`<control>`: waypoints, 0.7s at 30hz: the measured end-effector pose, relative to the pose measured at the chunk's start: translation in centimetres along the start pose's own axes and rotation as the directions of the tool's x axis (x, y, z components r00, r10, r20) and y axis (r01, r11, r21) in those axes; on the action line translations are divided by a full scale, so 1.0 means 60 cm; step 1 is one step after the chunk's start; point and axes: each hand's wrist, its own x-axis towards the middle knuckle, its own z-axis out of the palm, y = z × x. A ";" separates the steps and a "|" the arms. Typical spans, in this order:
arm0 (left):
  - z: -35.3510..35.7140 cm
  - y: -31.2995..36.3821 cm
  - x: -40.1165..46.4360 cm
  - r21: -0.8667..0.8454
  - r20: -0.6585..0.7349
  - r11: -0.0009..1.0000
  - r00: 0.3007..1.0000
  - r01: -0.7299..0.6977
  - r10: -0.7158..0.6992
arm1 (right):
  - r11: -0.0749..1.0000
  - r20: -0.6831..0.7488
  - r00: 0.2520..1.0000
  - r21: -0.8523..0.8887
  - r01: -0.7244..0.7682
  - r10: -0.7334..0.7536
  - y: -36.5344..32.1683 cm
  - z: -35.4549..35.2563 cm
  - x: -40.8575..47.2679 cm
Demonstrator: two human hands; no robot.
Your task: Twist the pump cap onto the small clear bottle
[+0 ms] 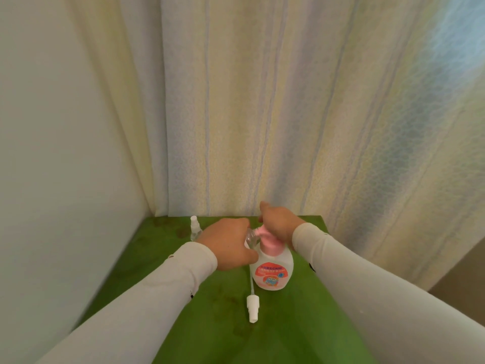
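Left hand (pixel 227 243) grips clear bottle (pixel 251 239) at pink pump (pixel 270 241).

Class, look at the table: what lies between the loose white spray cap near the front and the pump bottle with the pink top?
Only the spray cap's own thin tube, running up beside the pump bottle; otherwise bare green table, in the head view.

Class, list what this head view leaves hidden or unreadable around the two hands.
1. Pump nozzle tip of the soap bottle: covered by the right hand.
2. Small clear bottle: mostly hidden under the left hand.
3. Soap bottle label text: too blurred.
4. Spray bottle at the back: contents too small to tell.
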 end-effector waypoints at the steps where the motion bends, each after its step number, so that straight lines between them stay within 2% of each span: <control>1: -0.006 0.001 0.001 0.004 -0.004 1.000 1.000 -0.009 0.009 | 1.000 0.020 1.000 0.006 0.009 -0.009 -0.003 -0.002 0.002; 3: -0.015 0.003 0.004 -0.016 -0.035 1.000 0.999 -0.018 0.017 | 0.999 0.029 0.999 0.030 0.033 -0.034 -0.010 -0.010 0.006; 7: 0.000 0.000 0.001 -0.049 -0.029 0.999 1.000 -0.006 0.005 | 0.998 0.043 0.997 -0.036 0.059 -0.057 0.001 -0.002 0.006; 12: -0.001 0.001 -0.001 0.007 0.005 1.000 1.000 0.000 0.000 | 0.999 0.041 0.998 -0.024 0.038 -0.037 0.001 0.000 -0.002; 15: -0.016 0.002 0.003 -0.011 -0.023 1.000 1.000 -0.010 0.009 | 0.997 0.023 1.000 0.074 0.012 -0.014 -0.010 -0.010 0.008; 21: 0.003 -0.001 0.000 -0.011 0.011 1.000 1.000 0.006 -0.006 | 0.994 0.042 0.997 -0.078 0.071 -0.068 0.009 0.004 -0.002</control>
